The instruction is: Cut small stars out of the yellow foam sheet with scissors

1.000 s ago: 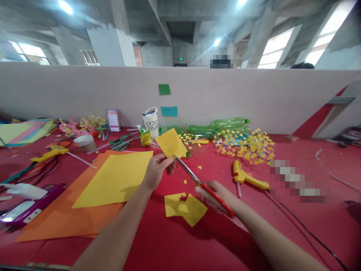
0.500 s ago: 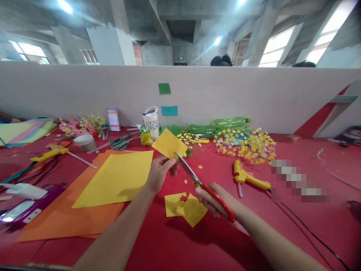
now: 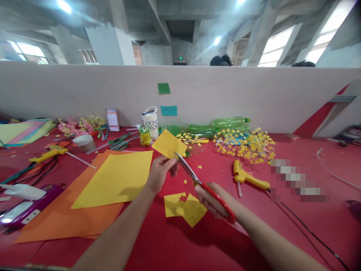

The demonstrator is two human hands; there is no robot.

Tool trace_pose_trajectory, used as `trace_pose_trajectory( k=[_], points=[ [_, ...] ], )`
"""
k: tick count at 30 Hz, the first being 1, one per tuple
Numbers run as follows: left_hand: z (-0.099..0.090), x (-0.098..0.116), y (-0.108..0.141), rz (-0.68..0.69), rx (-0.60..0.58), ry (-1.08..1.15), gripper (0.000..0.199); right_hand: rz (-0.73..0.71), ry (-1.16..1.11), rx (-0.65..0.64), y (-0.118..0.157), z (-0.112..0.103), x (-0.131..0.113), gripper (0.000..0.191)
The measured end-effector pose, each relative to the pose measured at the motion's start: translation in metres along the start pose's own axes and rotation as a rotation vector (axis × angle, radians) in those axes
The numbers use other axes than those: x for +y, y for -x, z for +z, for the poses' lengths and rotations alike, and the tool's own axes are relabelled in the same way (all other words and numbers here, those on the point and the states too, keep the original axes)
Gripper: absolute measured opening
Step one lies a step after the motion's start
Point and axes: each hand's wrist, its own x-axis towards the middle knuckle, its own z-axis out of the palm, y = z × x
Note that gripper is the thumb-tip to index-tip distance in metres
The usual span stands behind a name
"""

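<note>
Between its thumb and fingers my left hand [image 3: 162,170] pinches the lower corner of a yellow paper square [image 3: 168,143], held above the table. My right hand [image 3: 213,198] is closed round the red handles of a pair of scissors [image 3: 187,165]. The blades point up and left, and their tip meets the lower edge of the square close to my left thumb. Beneath the scissors two more yellow paper pieces [image 3: 172,207] lie overlapping on the red table, one with a star-shaped hole. Faint drawn outlines show on the paper.
Yellow and orange sheets [image 3: 113,180] lie at left beside a purple power strip [image 3: 34,214]. A yellow glue gun [image 3: 251,180] with a cord is at right. Behind are yellow stars [image 3: 248,145], green bottles [image 3: 229,122], a white cup [image 3: 150,124] and a phone [image 3: 113,120].
</note>
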Motion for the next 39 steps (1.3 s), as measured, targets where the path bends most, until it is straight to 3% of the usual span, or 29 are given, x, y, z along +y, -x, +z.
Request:
trace_pose_trajectory(
  k=[18,34,39],
  points=[
    [-0.002,0.001,-0.001,-0.024,-0.016,0.067,0.017,0.044,0.015,0.052,0.001,0.0,-0.007,0.04],
    [-0.003,0.004,-0.005,0.014,0.106,0.168,0.012,0.038,0.105,0.072,0.002,-0.001,-0.014,0.038],
    [-0.002,0.004,-0.003,-0.031,0.023,0.136,0.014,-0.014,0.172,0.101,0.002,-0.001,-0.016,0.037]
  ],
)
